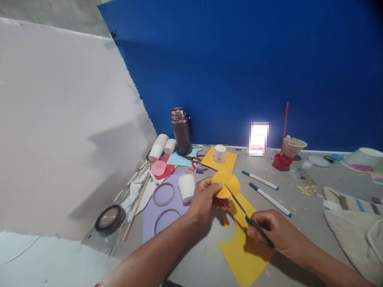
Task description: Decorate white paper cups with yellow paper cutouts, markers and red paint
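My left hand (206,195) pinches a round yellow paper disc (229,179) by its left edge, holding it above the table. In my right hand (266,229) is a pair of scissors (241,206) with dark handles. Their blades reach over the lower part of the disc, with the tips near its middle. Beneath both hands lies a yellow paper sheet (251,259) with a round piece cut out of it. A white paper cup (186,187) stands just left of my left hand, on a purple sheet (149,223) that also bears two rings (164,194).
A dark flask (181,133) stands at the back beside paper cups (158,147). Red-handled scissors (197,161) lie near a small cup (219,154) on yellow paper. Two markers (271,199) lie to the right, with a cloth bag (347,223) beyond. Black tape (110,219) sits at left.
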Tool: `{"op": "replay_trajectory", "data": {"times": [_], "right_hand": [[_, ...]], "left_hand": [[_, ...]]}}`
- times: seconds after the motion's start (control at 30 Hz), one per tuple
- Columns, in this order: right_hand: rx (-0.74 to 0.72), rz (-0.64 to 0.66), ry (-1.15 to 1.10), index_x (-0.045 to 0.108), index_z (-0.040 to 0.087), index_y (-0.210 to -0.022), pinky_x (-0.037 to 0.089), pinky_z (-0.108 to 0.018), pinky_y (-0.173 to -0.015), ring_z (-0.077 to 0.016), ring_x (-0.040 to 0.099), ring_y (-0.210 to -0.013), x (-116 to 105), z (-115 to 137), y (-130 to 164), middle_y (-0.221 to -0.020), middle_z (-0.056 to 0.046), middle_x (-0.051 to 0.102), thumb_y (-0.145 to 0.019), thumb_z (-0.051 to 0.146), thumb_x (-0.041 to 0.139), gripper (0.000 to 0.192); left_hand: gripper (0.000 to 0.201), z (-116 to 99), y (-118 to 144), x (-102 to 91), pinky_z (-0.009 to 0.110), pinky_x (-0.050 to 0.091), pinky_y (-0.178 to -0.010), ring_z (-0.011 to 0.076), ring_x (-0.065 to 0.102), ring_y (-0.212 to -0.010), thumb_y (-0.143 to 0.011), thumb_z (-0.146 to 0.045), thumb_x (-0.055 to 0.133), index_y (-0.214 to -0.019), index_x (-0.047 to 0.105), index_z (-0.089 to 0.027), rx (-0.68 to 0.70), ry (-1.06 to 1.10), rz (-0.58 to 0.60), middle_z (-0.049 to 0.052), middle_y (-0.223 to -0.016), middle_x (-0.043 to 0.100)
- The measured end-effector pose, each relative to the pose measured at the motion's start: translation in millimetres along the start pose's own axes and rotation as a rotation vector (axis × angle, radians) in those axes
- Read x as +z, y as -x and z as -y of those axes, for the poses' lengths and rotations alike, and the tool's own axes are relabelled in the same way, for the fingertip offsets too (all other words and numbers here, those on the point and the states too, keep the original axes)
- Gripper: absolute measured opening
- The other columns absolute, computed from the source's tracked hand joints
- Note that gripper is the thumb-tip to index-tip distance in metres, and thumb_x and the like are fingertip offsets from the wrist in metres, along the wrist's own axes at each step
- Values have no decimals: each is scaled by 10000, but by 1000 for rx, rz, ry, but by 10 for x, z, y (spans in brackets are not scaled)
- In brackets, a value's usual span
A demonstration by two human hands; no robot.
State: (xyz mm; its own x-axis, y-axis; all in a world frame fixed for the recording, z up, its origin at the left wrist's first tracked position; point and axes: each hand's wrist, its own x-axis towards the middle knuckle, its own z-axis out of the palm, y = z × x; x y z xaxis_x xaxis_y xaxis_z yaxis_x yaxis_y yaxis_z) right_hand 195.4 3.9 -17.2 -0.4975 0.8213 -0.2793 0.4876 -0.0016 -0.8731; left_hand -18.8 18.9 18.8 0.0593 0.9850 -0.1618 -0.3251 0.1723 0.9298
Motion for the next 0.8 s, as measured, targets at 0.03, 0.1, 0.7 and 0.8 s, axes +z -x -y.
{"op": "replay_trajectory", "data": {"times": [0.03, 0.1, 0.7, 0.8], "right_hand": [[-3, -2, 0, 525, 195, -565, 281, -275, -559, -116, 321, -578, 1, -7, 0, -559, 31, 418, -723, 766, 702, 618], [-11, -7, 3, 524, 193, -561, 276, -272, -553, -114, 322, -579, -1, -11, 1, -559, 32, 415, -723, 769, 704, 624], [-56, -207, 276, 525, 216, -579, 284, -283, -554, -148, 412, -583, -115, -27, -45, -577, -7, 545, -782, 619, 690, 481], [-69, -339, 547, 590, 223, -636, 322, -300, -588, -194, 554, -621, -186, -97, -75, -675, -55, 681, -852, 516, 658, 370]], "left_hand": [[316, 1, -2, -1, 225, 461, -449, 141, 633, -482, -706, -410, 727, -857, 704, -133, -5, 2, 4, 55, -677, 690], [321, -4, -3, -1, 222, 451, -440, 136, 627, -474, -696, -413, 723, -853, 695, -135, -17, 8, 10, 48, -672, 682], [344, -20, -29, -20, 213, 429, -448, 94, 563, -458, -739, -462, 773, -852, 707, -144, 64, -67, -113, 21, -674, 667], [366, -19, -19, -25, 210, 416, -447, 83, 531, -432, -756, -489, 786, -848, 689, -148, 82, -83, -116, -5, -616, 628]]}}
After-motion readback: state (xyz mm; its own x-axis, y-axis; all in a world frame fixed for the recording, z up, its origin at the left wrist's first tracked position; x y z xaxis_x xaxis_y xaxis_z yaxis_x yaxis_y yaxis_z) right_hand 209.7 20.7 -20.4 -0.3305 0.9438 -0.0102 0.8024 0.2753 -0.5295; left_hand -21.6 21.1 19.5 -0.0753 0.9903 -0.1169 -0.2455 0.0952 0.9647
